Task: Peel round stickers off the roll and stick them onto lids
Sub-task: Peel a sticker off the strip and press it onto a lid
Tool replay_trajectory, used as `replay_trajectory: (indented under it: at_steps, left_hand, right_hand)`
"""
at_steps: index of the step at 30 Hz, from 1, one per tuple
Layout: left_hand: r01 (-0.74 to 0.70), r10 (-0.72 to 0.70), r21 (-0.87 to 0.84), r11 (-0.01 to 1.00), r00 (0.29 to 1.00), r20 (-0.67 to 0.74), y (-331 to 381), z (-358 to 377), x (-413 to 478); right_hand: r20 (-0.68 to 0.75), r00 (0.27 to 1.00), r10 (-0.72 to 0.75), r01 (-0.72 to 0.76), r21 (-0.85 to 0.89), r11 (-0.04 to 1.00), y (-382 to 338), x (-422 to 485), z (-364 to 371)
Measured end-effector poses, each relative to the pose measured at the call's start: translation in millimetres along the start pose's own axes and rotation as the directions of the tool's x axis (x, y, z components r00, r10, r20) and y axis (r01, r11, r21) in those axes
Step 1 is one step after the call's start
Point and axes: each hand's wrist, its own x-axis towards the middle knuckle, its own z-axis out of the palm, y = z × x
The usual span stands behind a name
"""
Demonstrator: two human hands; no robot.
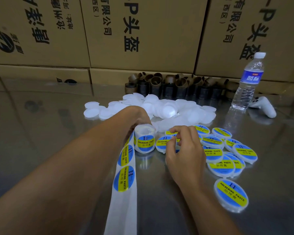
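Cardboard boxes [143, 31] with large black Chinese print wall the back of the steel surface [58, 124]. The left hand [140, 118] sits on the far side of the sticker roll [144, 141], its fingers hidden, so their grip cannot be told. The roll stands on end at centre, core upward. Its backing strip [124, 175] runs lengthwise toward the viewer, with stickers reading "SOLDERING PASTE". Plain white lids [168, 109] are heaped behind. The right hand [185, 150] has curled fingers pinching a sticker [176, 139] just right of the roll. Labelled lids [231, 160] overlap farther right, near a blue-labelled water bottle [248, 82].
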Motion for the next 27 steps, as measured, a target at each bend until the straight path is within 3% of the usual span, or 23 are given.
replay_trajectory:
  at_steps: [4, 6, 9, 12, 16, 19, 23, 27]
  left_hand:
    - [0.002, -0.004, 0.041, 0.999, 0.999, 0.038, 5.1, -3.8, -1.3]
    - [0.027, -0.008, -0.165, 0.986, 0.993, 0.119, -3.0, -5.2, 3.9]
    - [-0.067, 0.062, -0.490, 0.869, 0.998, -0.027, -10.9, -9.1, 5.9]
    - [-0.278, 0.197, -0.583, 0.764, 0.960, -0.200, -11.2, -11.6, -13.4]
    - [-0.368, 0.315, -0.763, 0.531, 0.922, -0.225, -22.8, -8.4, -62.3]
    - [-0.310, 0.322, -0.884, 0.350, 0.926, -0.198, -36.0, 1.7, -93.5]
    - [-0.132, 0.336, -0.987, 0.088, 0.937, -0.095, -55.2, 24.7, -116.1]
    - [-0.125, 0.399, -0.992, 0.032, 0.911, -0.102, -68.5, 36.8, -122.9]
  right_hand:
    - [-0.007, 1.000, 0.008, -0.008, -0.001, 1.000, 0.6, 0.8, 0.5]
    - [-0.004, 1.000, 0.008, -0.008, 0.002, 1.000, 0.7, 0.7, 0.4]
    - [0.007, 1.000, 0.004, -0.004, -0.001, 1.000, 1.3, 0.5, 0.2]
    - [0.028, 0.999, 0.016, -0.016, -0.016, 1.000, 1.5, 0.6, 0.3]
    - [0.034, 0.997, 0.076, -0.078, 0.035, 0.996, -3.2, -0.8, -0.9]
    - [0.059, 0.988, 0.139, -0.148, 0.179, 0.973, -15.4, -3.4, 0.2]
    - [0.123, 0.984, 0.132, -0.168, 0.355, 0.920, -35.3, -10.5, -1.2]
    - [0.161, 0.974, 0.157, -0.209, 0.384, 0.899, -40.5, -10.0, -4.6]
